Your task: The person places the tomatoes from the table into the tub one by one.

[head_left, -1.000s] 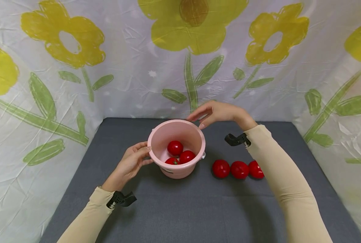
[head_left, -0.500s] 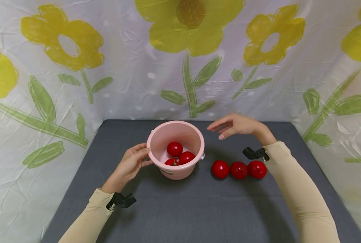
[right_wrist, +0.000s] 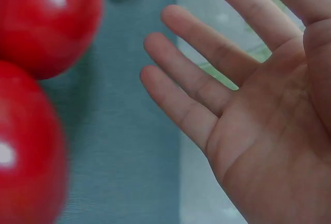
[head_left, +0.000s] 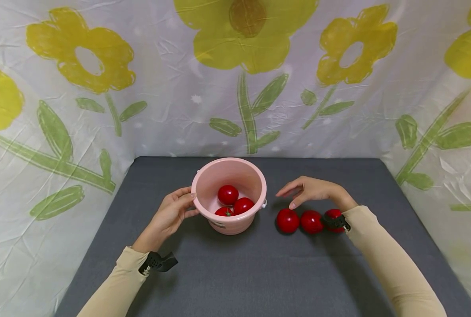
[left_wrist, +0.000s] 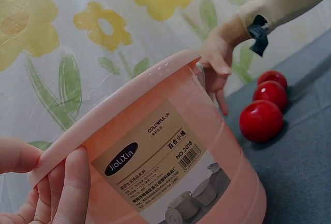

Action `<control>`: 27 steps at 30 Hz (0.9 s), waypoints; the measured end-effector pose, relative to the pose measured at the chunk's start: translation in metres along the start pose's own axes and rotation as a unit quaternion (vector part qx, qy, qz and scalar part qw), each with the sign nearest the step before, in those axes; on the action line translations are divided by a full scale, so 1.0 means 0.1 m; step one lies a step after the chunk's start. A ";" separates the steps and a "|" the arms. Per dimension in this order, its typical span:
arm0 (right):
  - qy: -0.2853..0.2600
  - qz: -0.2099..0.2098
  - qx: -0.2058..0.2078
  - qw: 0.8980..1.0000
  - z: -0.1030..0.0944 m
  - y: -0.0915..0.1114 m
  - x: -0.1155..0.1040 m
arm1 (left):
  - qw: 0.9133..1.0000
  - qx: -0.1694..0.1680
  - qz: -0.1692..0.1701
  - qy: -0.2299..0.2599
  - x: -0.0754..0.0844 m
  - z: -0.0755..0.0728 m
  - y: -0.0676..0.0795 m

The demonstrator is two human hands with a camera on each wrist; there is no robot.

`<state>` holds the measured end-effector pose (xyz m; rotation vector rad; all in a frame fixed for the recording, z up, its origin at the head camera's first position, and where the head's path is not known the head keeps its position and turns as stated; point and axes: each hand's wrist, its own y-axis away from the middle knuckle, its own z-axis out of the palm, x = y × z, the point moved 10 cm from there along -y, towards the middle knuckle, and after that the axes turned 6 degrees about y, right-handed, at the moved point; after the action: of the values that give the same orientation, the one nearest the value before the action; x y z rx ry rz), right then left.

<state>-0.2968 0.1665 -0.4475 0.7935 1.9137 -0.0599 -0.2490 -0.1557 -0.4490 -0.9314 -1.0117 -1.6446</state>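
My left hand pinches the left rim of a pink bucket, thumb over the edge and fingers outside, as the left wrist view shows. The bucket stands on the grey table and bears a printed label. Several red tomatoes would be too many to say; three lie inside, one tomato at the back. My right hand hovers over a row of three more tomatoes to the bucket's right, its thumb right at the top of the nearest tomato. In the right wrist view its fingers are spread and hold nothing.
Beside the nearest tomato sit a middle tomato and an end tomato, partly behind the right wrist strap. A flower-printed cloth hangs behind and at both sides of the dark grey table.
My right hand has left the bucket's far right rim and moved right and toward me, down over the tomatoes. The left hand and the bucket have stayed in place.
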 end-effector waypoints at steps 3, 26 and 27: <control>-0.003 0.016 -0.014 1.000 0.11 -0.02 0.09 | 1.000 0.000 0.001 -0.001 0.00 0.00 0.00; 0.077 0.070 -0.039 0.994 0.34 -0.08 0.33 | 1.000 0.003 0.000 -0.015 0.01 0.00 0.02; 0.079 0.072 -0.038 0.994 0.34 -0.08 0.33 | 1.000 0.003 0.000 -0.015 0.01 0.00 0.02</control>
<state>-0.2832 0.1636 -0.4931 0.9042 1.9894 0.1678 -0.2476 -0.1564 -0.4480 -0.9546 -1.0349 -1.6316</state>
